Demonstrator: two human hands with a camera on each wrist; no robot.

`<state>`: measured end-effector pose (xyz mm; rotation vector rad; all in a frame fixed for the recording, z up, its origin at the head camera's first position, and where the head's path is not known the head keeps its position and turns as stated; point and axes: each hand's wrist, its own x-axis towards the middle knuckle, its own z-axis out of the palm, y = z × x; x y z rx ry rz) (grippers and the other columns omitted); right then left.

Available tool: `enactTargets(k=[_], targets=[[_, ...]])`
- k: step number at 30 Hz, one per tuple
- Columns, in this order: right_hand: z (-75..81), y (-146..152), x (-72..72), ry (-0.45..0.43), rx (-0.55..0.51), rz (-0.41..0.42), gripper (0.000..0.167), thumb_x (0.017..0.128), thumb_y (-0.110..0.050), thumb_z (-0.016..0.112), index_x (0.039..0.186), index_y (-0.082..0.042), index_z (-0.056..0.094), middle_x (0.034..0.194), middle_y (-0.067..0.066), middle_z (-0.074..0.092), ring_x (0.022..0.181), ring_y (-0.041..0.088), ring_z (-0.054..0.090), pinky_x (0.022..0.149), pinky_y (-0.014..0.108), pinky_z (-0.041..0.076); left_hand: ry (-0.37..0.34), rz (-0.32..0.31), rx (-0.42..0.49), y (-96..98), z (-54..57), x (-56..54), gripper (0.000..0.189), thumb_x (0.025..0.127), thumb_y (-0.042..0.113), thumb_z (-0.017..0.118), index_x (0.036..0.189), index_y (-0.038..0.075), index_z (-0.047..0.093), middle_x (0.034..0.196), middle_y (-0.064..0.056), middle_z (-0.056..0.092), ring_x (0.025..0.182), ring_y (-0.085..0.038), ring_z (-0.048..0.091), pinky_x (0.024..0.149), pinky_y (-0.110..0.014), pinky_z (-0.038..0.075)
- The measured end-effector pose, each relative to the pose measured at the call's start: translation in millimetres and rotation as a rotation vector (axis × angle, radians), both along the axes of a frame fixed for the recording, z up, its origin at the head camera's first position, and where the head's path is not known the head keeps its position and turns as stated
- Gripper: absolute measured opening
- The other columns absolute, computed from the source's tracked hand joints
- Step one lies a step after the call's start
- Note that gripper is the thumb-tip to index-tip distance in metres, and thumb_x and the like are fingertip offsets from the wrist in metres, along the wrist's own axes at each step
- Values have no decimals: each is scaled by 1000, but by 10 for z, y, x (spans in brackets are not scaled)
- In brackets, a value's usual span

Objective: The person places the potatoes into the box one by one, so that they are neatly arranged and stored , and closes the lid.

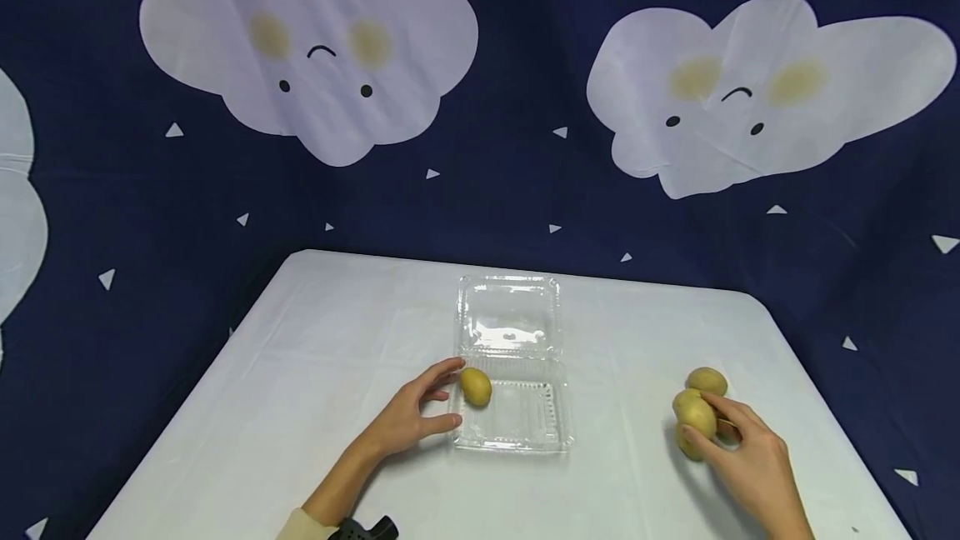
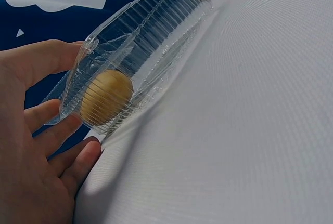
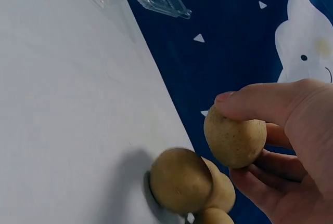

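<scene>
A clear plastic clamshell box point(image 1: 525, 419) lies on the table with its lid point(image 1: 510, 302) folded back, away from me. One potato point(image 1: 476, 387) sits inside, by the left wall. My left hand point(image 1: 405, 417) rests at that left side, fingers and thumb spread, with fingertips right at the rim; in the left wrist view the potato shows through the ribbed wall. Over on the right, my right hand point(image 1: 753, 458) pinches a potato point(image 3: 235, 136) between thumb and fingers. Close beside and below it is a small group of other potatoes point(image 3: 181, 181), partly hidden by the hand in the head view.
A white-covered table point(image 1: 360, 332) extends under everything, its far edge meeting a dark blue cloth backdrop point(image 1: 517, 198) printed with clouds and small triangles. A stretch of white tabletop separates the box from the potato group. A dark strap point(image 1: 363, 529) is on the left wrist.
</scene>
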<state>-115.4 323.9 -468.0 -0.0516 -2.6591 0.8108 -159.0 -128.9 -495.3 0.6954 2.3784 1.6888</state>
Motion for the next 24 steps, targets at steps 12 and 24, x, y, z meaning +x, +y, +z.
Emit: enactTargets(k=[12,24], targets=[[43,-378,-222,-27,9,99,58,73,-41,79,124,-21,61,117,4,65,94,8,65,78,20,51,-11,-2,-2,-5,127,51,75,82,14,72,145,14,33,151,-14,36,137,-33,38,105,-49,43],[32,-665,-394,3,-206,268,53,72,-27,82,121,-17,62,120,2,63,102,-14,52,87,9,51,-17,9,-26,-9,144,65,75,82,16,73,146,12,33,150,-9,38,136,-30,41,105,-50,43]])
